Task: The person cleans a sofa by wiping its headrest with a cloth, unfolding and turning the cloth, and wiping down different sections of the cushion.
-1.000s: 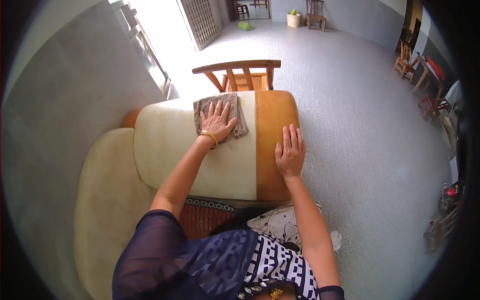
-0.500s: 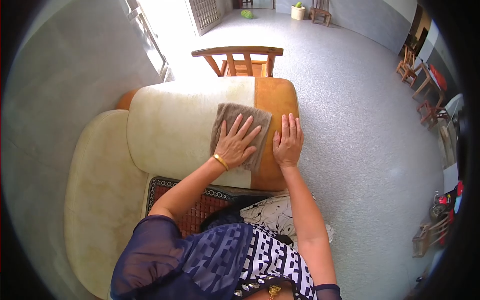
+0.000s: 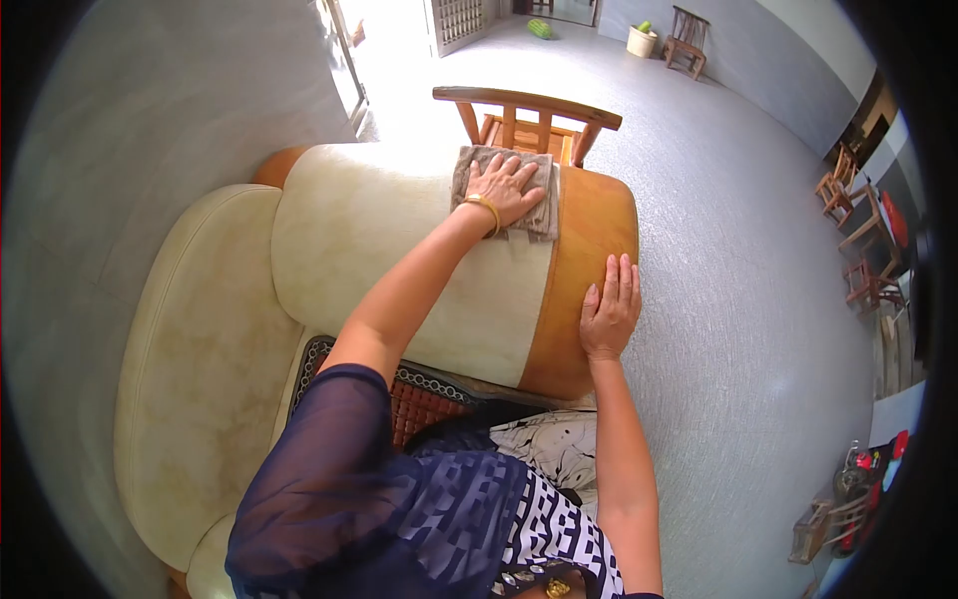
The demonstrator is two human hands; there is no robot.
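Note:
My left hand (image 3: 504, 190), with a gold bracelet at the wrist, lies flat on a folded brown cloth (image 3: 544, 217) with its fingers spread. Under the cloth is the cream top of a padded sofa armrest (image 3: 399, 235), close to its far edge. My right hand (image 3: 611, 317) rests on the orange end panel (image 3: 589, 235) of the same armrest. Its fingers are stretched out, fairly close together, and nothing is in them. Part of the cloth is hidden beneath my left palm.
Just beyond the armrest stands a wooden chair (image 3: 529, 105). To the left, the cream sofa backrest (image 3: 200, 369) runs along a grey wall. A red-brown woven seat mat (image 3: 424, 409) lies near my lap. Stools and a chair line the right side.
My left hand and the cloth have moved away from me to the armrest's far edge. The cloth looks more bunched. My right hand stays on the orange panel; the camera view has shifted.

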